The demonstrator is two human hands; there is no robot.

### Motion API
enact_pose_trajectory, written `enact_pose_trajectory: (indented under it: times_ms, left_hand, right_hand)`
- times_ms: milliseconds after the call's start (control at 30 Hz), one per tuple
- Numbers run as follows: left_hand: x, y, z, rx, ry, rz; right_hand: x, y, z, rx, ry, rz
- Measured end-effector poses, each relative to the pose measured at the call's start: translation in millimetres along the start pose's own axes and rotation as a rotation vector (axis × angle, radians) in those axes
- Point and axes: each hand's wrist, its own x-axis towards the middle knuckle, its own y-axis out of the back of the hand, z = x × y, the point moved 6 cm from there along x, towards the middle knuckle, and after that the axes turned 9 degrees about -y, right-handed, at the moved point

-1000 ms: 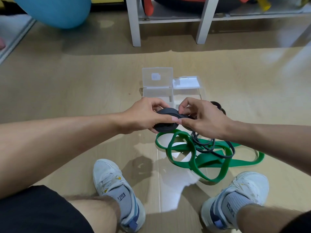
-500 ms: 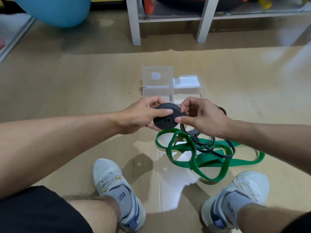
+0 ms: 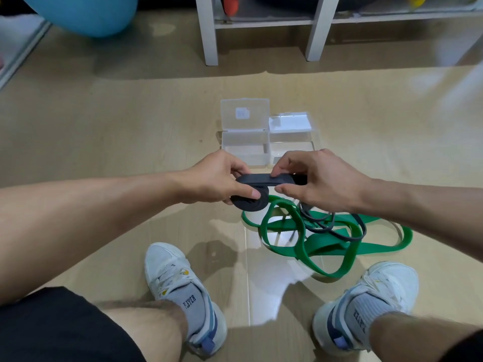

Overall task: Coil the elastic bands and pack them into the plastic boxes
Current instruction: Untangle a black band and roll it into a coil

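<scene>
My left hand [image 3: 213, 178] grips a tight coil of the dark grey elastic band [image 3: 252, 201], thumb pressed on its face. My right hand [image 3: 317, 180] pinches the flat strip of the same band stretched across the top of the coil. The band's loose tail [image 3: 337, 228] trails down onto the floor, lying over a tangled green elastic band [image 3: 326, 244]. Two clear plastic boxes stand open just beyond my hands, the left box [image 3: 245, 142] with its lid upright and the right box [image 3: 291, 142] beside it.
My two white shoes [image 3: 177, 288] [image 3: 373, 296] flank the green band on the wooden floor. White shelf legs [image 3: 209, 32] stand at the back. A blue exercise ball [image 3: 86, 11] sits at the far left.
The coil has tilted from facing me to nearly flat. My right hand has drawn a length of the strip over its top, and both hands have shifted slightly.
</scene>
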Motion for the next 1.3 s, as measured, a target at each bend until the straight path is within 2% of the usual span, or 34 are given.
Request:
enact_pose_trajectory:
  times_ms: [133,467,667,767,900,1000,1300]
  left_hand:
    - [-1,3,3,-0.081,-0.025,0.009]
    - [-14,5,25,-0.239,-0.15,0.001]
    - [-18,-1,26,-0.346,-0.155,-0.051]
    - [-16,-3,29,-0.393,-0.139,-0.045]
    - [-4,-1,31,-0.113,-0.126,-0.062]
    - [10,-1,30,-0.066,-0.152,-0.06]
    - [-2,-9,-8,-0.314,-0.129,0.085]
  right_hand:
    - [-2,4,-1,0.095,-0.033,-0.027]
    - [-12,4,10,0.462,-0.086,0.104]
    - [-17,-3,7,0.583,-0.024,0.088]
    - [-15,5,3,0.578,0.023,0.135]
    - [-11,0,-3,0.403,0.028,0.095]
    - [2,-2,3,0.407,-0.02,0.077]
    - [14,-21,20,0.527,-0.036,0.112]
